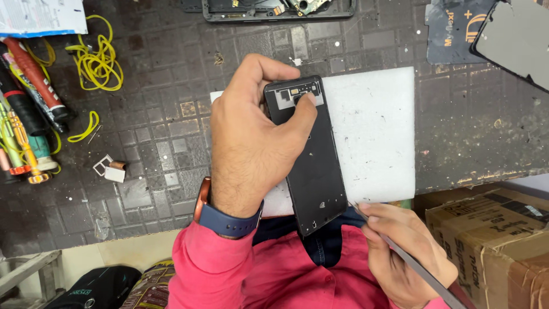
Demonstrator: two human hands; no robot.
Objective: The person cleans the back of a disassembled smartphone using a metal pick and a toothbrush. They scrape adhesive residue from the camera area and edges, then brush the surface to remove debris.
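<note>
Gripping the black rectangular phone back panel [311,160], the left hand [251,137] closes around its upper end, thumb pressed on the camera cutout. The right hand [400,252] pinches a thin metal pry tool [400,252] with its tip at the panel's lower right corner. A slip there could scratch or crack the panel. Beneath the panel lies a white foam pad [372,131] on a dark, worn work mat [160,120]; yellow wire [100,57] and screwdrivers [23,114] sit well left of the panel.
</note>
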